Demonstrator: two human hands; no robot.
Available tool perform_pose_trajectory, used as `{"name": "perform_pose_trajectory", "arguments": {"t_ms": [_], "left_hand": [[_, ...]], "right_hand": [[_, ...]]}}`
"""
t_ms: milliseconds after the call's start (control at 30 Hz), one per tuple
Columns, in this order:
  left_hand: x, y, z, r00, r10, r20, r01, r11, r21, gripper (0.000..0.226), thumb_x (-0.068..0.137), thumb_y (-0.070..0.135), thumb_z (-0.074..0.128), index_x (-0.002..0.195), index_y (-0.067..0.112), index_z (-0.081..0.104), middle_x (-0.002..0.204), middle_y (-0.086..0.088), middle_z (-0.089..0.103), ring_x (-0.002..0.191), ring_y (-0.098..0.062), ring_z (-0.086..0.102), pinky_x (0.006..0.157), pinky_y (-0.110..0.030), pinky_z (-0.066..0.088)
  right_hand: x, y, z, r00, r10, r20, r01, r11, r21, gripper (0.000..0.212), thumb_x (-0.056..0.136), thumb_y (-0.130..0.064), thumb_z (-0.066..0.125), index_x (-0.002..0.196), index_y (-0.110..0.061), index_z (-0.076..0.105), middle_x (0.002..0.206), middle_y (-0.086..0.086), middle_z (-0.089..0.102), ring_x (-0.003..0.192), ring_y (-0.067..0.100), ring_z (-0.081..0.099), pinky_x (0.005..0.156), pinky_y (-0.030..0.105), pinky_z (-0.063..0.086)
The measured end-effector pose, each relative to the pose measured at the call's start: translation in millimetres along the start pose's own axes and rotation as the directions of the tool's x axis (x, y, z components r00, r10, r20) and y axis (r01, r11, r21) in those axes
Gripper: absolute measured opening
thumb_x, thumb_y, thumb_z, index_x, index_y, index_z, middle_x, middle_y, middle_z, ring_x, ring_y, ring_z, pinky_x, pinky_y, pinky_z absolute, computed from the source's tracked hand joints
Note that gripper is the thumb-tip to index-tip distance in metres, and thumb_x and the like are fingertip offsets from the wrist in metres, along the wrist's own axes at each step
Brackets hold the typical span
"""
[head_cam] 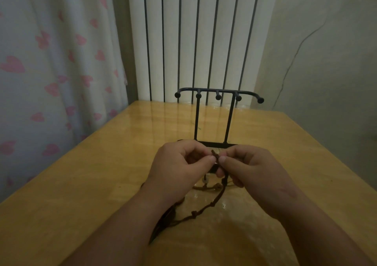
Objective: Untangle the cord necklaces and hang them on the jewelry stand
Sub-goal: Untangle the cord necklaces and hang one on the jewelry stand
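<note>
Yellow wooden desk (81, 173) w/ white radiator (204, 41) and heart-print curtain (51, 61) behind; black jewelry stand (196, 120) upright mid-desk. Just in front of its base, left hand (179, 163) and right hand (251, 167) each pinch the brown cord necklaces (194, 212) betw. thumb & forefinger, tips nearly touching; rest of the tangle trails onto the desk below the left wrist.

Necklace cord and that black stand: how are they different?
The cord necklace is brown, floppy and knotted; the jewelry stand is black, stiff and straight. The cord necklace is pinched between the left hand and the right hand, its tail trailing on the table; the jewelry stand rises upright behind them, with nothing on its hooks. Both are thin, dark things on the same wooden table.
</note>
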State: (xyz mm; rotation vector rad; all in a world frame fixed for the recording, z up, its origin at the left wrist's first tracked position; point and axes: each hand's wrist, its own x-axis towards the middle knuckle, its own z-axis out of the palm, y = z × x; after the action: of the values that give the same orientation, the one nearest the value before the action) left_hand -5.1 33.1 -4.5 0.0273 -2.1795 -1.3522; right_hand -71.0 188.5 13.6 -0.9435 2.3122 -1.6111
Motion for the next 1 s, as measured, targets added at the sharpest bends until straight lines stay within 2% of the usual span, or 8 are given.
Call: {"name": "perform_pose_trajectory", "arguments": {"t_ms": [133,367,533,633,733,867,1000], "left_hand": [[-0.5,0.1,0.2,0.999,0.031,-0.021,-0.030,0.998,0.050,0.007,0.083,0.017,0.075,0.080,0.024,0.073,0.070,0.010,0.069,0.062,-0.003,0.063,0.055,-0.012,0.047],[-1.4,1.2,0.6,1.000,0.025,-0.004,-0.024,0.999,0.046,0.009,0.084,0.015,0.074,0.081,0.024,0.075,0.069,0.013,0.069,0.062,0.000,0.062,0.055,-0.010,0.045],[-0.4,-0.1,0.4,1.000,0.000,-0.008,0.000,1.000,-0.002,0.008,0.083,0.014,0.074,0.081,0.022,0.076,0.068,0.010,0.070,0.064,-0.004,0.065,0.057,-0.013,0.048],[0.3,0.0,-1.2,1.000,-0.009,0.007,0.009,1.000,-0.025,0.007,0.084,0.015,0.073,0.081,0.021,0.075,0.065,0.010,0.068,0.061,-0.003,0.062,0.057,-0.014,0.048],[0.5,1.2,-3.0,0.999,-0.014,0.045,0.015,0.999,-0.030,0.006,0.083,0.016,0.072,0.081,0.021,0.076,0.066,0.010,0.068,0.061,-0.002,0.062,0.057,-0.014,0.047],[0.6,2.1,-3.8,0.998,0.020,0.052,-0.023,0.997,0.070,0.014,0.082,0.017,0.073,0.075,0.028,0.075,0.067,0.012,0.069,0.059,0.000,0.060,0.054,-0.011,0.045],[0.2,3.7,-4.9,0.994,0.082,0.073,-0.091,0.987,0.134,0.019,0.083,0.012,0.073,0.077,0.029,0.074,0.064,0.023,0.066,0.059,0.005,0.060,0.053,-0.007,0.043]], "right_hand": [[1.2,2.2,0.0,1.000,-0.011,-0.003,0.011,0.998,-0.054,0.018,0.092,-0.027,0.056,0.081,-0.024,0.069,0.063,-0.009,0.065,0.054,-0.003,0.053,0.055,0.015,0.041],[3.2,4.4,0.1,0.999,-0.012,0.030,0.014,0.999,-0.047,0.023,0.092,-0.026,0.053,0.074,-0.018,0.066,0.057,-0.010,0.056,0.052,-0.002,0.047,0.052,0.011,0.040],[3.9,3.3,0.7,0.999,0.015,0.052,-0.016,1.000,0.006,0.026,0.094,-0.022,0.052,0.072,-0.016,0.065,0.056,-0.007,0.053,0.053,0.004,0.045,0.054,0.014,0.036],[4.0,3.0,0.7,0.997,0.023,0.073,-0.026,0.998,0.050,0.026,0.094,-0.020,0.052,0.071,-0.016,0.065,0.058,-0.004,0.052,0.055,0.009,0.043,0.056,0.023,0.036],[3.7,3.8,0.5,0.996,0.017,0.084,-0.021,0.999,0.050,0.025,0.093,-0.020,0.053,0.073,-0.014,0.066,0.059,-0.004,0.052,0.055,0.009,0.043,0.055,0.023,0.036],[3.6,4.8,1.3,0.996,0.005,0.094,-0.009,0.999,0.041,0.024,0.093,-0.018,0.054,0.073,-0.017,0.066,0.056,-0.009,0.052,0.053,0.002,0.044,0.051,0.015,0.038],[5.1,8.9,3.0,0.996,-0.022,0.081,0.024,0.999,-0.024,0.021,0.090,-0.024,0.055,0.075,-0.018,0.068,0.058,-0.011,0.054,0.054,0.001,0.046,0.053,0.016,0.039]]}}
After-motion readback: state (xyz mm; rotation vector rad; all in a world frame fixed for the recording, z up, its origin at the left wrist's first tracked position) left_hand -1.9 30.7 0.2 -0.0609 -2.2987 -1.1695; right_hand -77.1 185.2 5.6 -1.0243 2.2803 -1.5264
